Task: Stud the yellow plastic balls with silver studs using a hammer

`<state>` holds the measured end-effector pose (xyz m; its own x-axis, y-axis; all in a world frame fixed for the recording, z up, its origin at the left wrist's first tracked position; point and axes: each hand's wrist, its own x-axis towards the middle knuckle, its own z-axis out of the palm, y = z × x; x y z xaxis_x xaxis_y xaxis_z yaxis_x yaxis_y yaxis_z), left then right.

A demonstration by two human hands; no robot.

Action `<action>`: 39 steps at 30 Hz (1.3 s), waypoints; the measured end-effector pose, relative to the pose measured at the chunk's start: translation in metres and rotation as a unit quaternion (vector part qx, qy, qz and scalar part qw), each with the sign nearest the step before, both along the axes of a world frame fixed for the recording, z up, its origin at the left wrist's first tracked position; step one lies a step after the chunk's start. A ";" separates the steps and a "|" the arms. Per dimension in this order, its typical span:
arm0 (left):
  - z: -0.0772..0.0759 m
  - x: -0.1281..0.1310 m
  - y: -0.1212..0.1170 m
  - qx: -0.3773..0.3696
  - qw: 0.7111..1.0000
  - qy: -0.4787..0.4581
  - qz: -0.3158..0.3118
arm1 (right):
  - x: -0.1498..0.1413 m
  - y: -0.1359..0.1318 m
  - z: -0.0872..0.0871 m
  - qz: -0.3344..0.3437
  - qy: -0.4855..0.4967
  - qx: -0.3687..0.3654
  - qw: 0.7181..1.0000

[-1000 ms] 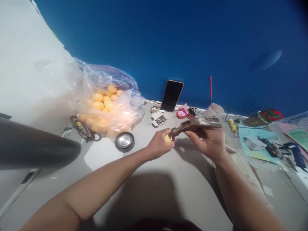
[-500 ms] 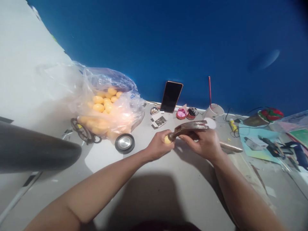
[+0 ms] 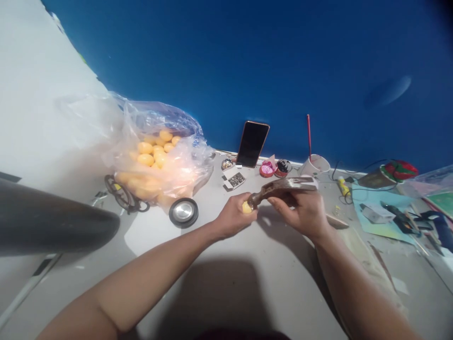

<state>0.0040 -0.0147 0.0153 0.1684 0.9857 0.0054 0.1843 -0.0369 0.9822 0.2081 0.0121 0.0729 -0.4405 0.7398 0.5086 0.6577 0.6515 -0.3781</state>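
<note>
My left hand [image 3: 233, 218] is closed around a small yellow ball [image 3: 247, 207], which shows only in part between the thumb and fingers. My right hand [image 3: 307, 215] grips a claw hammer [image 3: 283, 186] close to its head. The hammer's striking face rests at or right beside the yellow ball; I cannot tell whether they touch. Its claw points right, and the handle comes out beyond the right hand. Just behind the hands lies an open small white box [image 3: 235, 178] of tiny metal pieces.
A clear plastic bag [image 3: 201, 151] of yellow balls [image 3: 146, 148] stands left, near a black-rimmed metal disc [image 3: 183, 212]. Along the blue wall are a phone [image 3: 252, 144], pink-topped tub [image 3: 267, 168] and white cup [image 3: 314, 164]. Tools lie on blue paper [image 3: 370, 193] at right.
The hammer head has shifted slightly right and its handle end shows less beyond my right hand. My left hand stays on the yellow ball.
</note>
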 end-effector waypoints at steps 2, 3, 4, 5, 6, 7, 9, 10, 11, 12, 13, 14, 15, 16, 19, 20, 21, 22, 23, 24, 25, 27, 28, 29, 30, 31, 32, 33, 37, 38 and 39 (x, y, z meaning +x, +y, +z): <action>0.000 0.000 0.000 0.000 1.000 0.002 0.003 | 0.000 0.000 0.000 0.005 -0.015 -0.008 1.000; 0.000 0.000 0.000 -0.001 1.000 0.000 0.003 | 0.000 0.000 -0.001 0.004 -0.019 -0.010 1.000; 0.000 0.000 0.000 -0.004 1.000 -0.002 0.003 | 0.000 0.000 -0.001 0.002 -0.020 -0.010 1.000; 0.000 0.000 0.000 -0.009 1.000 -0.004 0.003 | 0.000 0.000 -0.001 -0.001 -0.019 -0.009 1.000; 0.000 0.001 0.000 -0.013 1.000 -0.005 0.002 | 0.000 0.000 -0.001 -0.004 -0.018 -0.008 1.000; 0.000 0.001 0.000 -0.016 1.000 -0.006 0.003 | 0.000 -0.001 -0.002 -0.005 -0.019 -0.006 1.000; 0.000 0.001 0.000 -0.010 1.000 -0.003 0.007 | 0.000 -0.001 -0.002 -0.001 -0.029 0.003 1.000; 0.000 0.002 0.000 -0.005 1.000 0.000 0.008 | 0.000 -0.001 -0.002 0.003 -0.033 0.006 0.999; 0.000 0.002 0.000 -0.002 1.000 0.001 0.011 | 0.000 -0.002 -0.001 0.006 -0.035 0.008 0.999; 0.001 0.002 0.000 -0.003 1.000 0.001 0.010 | 0.000 -0.002 -0.001 0.006 -0.033 0.008 0.999; 0.001 0.002 0.000 -0.008 1.000 -0.002 0.007 | 0.000 -0.002 -0.001 0.004 -0.029 0.005 1.000; 0.001 0.002 0.000 -0.015 1.000 -0.006 0.005 | 0.000 -0.003 0.000 0.002 -0.025 0.000 1.000; 0.001 0.002 0.000 -0.020 1.000 -0.008 0.004 | 0.000 -0.003 0.000 0.000 -0.024 -0.003 1.000; 0.000 0.001 0.000 -0.021 1.000 -0.009 0.004 | 0.000 -0.003 0.000 -0.001 -0.025 -0.005 1.000; -0.002 0.001 0.000 -0.012 1.000 -0.005 0.006 | 0.000 -0.003 0.000 0.006 -0.035 -0.006 0.999; -0.003 0.001 0.000 -0.012 1.000 -0.005 0.006 | -0.001 -0.003 0.000 0.006 -0.034 -0.006 0.999; -0.003 0.001 0.000 -0.014 1.000 -0.006 0.006 | -0.001 -0.003 0.000 0.004 -0.032 -0.007 0.999; -0.003 0.001 0.000 -0.016 1.000 -0.006 0.005 | -0.001 -0.003 0.001 0.001 -0.027 -0.008 1.000; -0.003 0.001 0.000 -0.017 1.000 -0.005 0.006 | -0.001 -0.003 0.001 -0.001 -0.021 -0.009 1.000; -0.003 0.001 0.000 -0.016 1.000 -0.003 0.006 | -0.002 -0.003 0.001 -0.002 -0.016 -0.011 1.000; -0.003 0.001 0.000 -0.013 1.000 -0.001 0.005 | -0.002 -0.003 0.001 -0.004 -0.015 -0.013 1.000; -0.003 0.002 0.000 -0.004 1.000 0.001 0.003 | -0.002 -0.003 0.001 -0.003 -0.021 -0.017 1.000; -0.003 0.002 0.000 -0.002 1.000 0.000 0.001 | -0.002 -0.003 0.000 -0.003 -0.024 -0.017 1.000; -0.003 0.001 0.000 -0.002 1.000 -0.001 -0.001 | -0.002 -0.003 0.001 -0.003 -0.025 -0.014 1.000; -0.003 0.001 0.000 -0.004 1.000 -0.001 -0.004 | -0.001 -0.003 0.001 -0.003 -0.022 -0.012 1.000; -0.002 0.000 0.000 -0.007 1.000 0.002 -0.006 | -0.001 -0.003 0.002 -0.002 -0.015 -0.008 1.000; -0.002 -0.001 0.000 -0.010 1.000 0.006 -0.010 | 0.000 -0.003 0.003 -0.001 -0.006 -0.008 1.000; -0.001 -0.002 0.001 -0.009 1.000 0.008 -0.016 | 0.000 -0.002 0.004 -0.001 0.001 -0.010 1.000; 0.002 -0.004 0.001 -0.002 0.999 -0.010 -0.036 | 0.001 -0.001 0.006 -0.014 -0.002 -0.017 1.000; 0.003 -0.003 0.001 -0.009 0.999 -0.011 -0.032 | 0.002 -0.001 0.007 -0.021 -0.005 -0.013 1.000; 0.003 -0.003 0.001 -0.019 0.999 -0.007 -0.025 | 0.002 -0.001 0.007 -0.028 -0.005 -0.007 1.000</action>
<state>0.0014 -0.0135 0.0185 0.2169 0.9758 -0.0294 0.1696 -0.0080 0.9855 0.2097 0.0114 0.0800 -0.4029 0.7709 0.4934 0.6972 0.6077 -0.3802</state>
